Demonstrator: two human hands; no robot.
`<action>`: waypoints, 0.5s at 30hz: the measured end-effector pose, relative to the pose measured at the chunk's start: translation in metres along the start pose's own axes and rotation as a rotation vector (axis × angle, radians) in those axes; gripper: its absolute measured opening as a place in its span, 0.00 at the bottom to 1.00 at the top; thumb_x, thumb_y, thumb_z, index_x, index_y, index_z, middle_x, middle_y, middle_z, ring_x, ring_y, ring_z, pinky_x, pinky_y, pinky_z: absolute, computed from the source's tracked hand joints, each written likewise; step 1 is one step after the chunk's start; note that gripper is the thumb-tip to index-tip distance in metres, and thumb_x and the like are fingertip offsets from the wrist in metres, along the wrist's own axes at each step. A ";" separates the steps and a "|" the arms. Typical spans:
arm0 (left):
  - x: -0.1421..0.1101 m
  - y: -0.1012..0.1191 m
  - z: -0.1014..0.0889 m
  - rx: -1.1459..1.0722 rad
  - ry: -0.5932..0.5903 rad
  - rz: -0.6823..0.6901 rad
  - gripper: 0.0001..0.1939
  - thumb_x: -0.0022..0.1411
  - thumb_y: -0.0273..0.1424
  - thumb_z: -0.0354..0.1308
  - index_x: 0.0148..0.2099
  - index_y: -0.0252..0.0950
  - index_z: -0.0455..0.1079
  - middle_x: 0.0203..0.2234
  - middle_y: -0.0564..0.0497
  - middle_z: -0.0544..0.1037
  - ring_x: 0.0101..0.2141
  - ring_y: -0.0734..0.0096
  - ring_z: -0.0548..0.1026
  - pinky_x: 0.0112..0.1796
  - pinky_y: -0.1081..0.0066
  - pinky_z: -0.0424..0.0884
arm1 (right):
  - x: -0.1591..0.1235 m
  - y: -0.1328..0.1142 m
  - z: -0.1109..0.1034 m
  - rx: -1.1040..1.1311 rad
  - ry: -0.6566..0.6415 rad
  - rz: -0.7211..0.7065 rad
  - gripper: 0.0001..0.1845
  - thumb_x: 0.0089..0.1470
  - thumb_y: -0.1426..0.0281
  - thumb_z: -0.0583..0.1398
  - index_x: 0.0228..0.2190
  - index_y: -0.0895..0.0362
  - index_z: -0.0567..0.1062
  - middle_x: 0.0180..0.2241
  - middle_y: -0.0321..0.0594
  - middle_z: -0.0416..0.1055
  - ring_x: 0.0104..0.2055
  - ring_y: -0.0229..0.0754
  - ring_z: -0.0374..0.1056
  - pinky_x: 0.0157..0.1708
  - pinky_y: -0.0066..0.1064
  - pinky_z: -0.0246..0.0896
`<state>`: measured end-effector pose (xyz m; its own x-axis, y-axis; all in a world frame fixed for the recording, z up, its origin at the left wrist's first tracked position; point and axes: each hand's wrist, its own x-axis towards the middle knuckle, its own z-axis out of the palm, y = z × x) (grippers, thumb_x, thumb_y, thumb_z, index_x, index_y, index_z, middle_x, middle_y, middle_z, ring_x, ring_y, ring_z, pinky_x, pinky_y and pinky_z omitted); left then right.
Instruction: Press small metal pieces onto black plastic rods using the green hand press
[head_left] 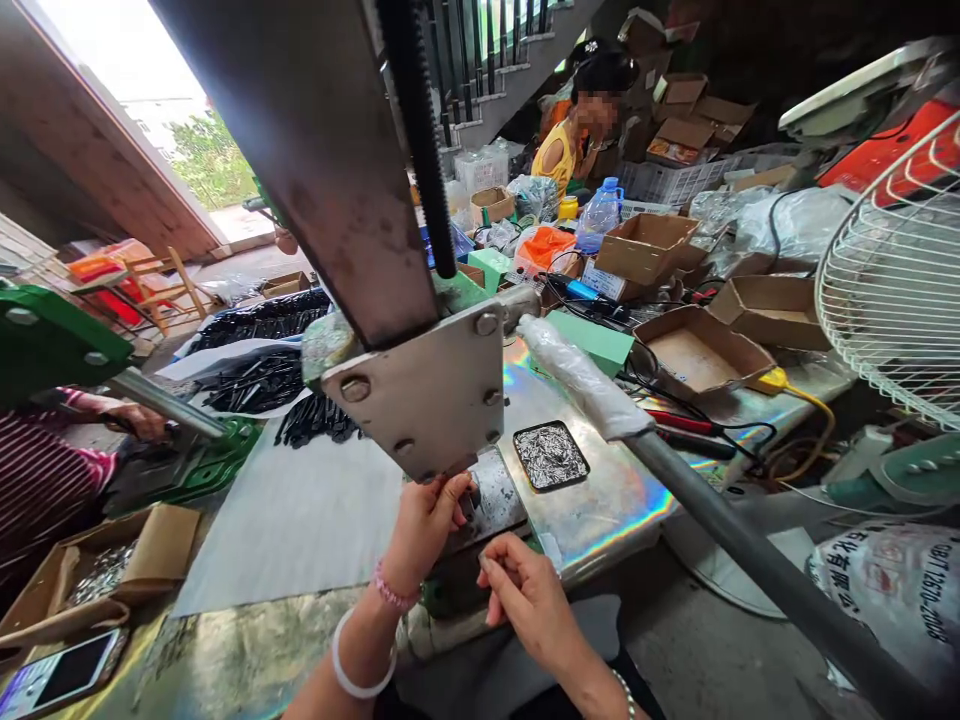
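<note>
My left hand [427, 525] reaches up under the metal plate of a hand press [427, 390], fingertips pinched at the press base [491, 500]; what they hold is too small to make out. My right hand [525, 595] sits just below and to the right, fingers curled in a pinch near the base's front edge. A small black tray of shiny metal pieces [550, 456] lies right of the press. The press lever [720, 530], its grip wrapped in plastic, slants down to the right.
Piles of black parts [259, 380] lie at the left. A co-worker's hand [139, 420] works a green press [52, 340]. A phone [64, 675] and a box of metal pieces [97, 575] sit near left. Open cartons [701, 350], a fan grille [896, 270] and a seated person [574, 135] are beyond.
</note>
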<state>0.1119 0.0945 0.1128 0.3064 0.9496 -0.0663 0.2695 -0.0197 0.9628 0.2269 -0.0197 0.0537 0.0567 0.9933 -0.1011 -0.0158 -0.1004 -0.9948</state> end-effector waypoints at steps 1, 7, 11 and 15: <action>0.001 -0.001 0.001 0.018 0.008 0.005 0.16 0.58 0.44 0.60 0.32 0.35 0.76 0.16 0.52 0.75 0.16 0.74 0.67 0.19 0.74 0.61 | 0.000 0.000 0.000 -0.003 0.001 -0.003 0.17 0.63 0.56 0.53 0.29 0.55 0.67 0.17 0.28 0.65 0.16 0.35 0.66 0.20 0.24 0.58; 0.001 -0.003 0.003 0.113 0.018 0.012 0.14 0.60 0.42 0.59 0.35 0.36 0.75 0.24 0.48 0.80 0.18 0.74 0.68 0.19 0.74 0.59 | 0.000 0.001 -0.001 -0.012 0.012 -0.016 0.15 0.64 0.59 0.53 0.29 0.55 0.67 0.20 0.30 0.67 0.17 0.34 0.67 0.20 0.23 0.58; 0.001 -0.005 0.004 0.227 0.017 0.035 0.14 0.62 0.42 0.56 0.35 0.36 0.73 0.20 0.51 0.76 0.19 0.72 0.70 0.21 0.73 0.61 | 0.001 0.005 -0.001 -0.005 0.007 -0.027 0.13 0.64 0.62 0.53 0.30 0.55 0.67 0.23 0.31 0.69 0.18 0.33 0.68 0.20 0.23 0.59; 0.001 -0.005 0.004 0.350 0.010 0.048 0.16 0.63 0.43 0.52 0.35 0.36 0.72 0.15 0.55 0.71 0.19 0.70 0.70 0.24 0.72 0.62 | 0.001 0.007 -0.001 0.007 0.005 -0.035 0.11 0.63 0.64 0.53 0.30 0.55 0.67 0.24 0.31 0.70 0.18 0.33 0.68 0.20 0.23 0.60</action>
<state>0.1143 0.0946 0.1066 0.3180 0.9479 -0.0186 0.5523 -0.1692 0.8163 0.2276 -0.0199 0.0470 0.0624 0.9959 -0.0660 -0.0207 -0.0648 -0.9977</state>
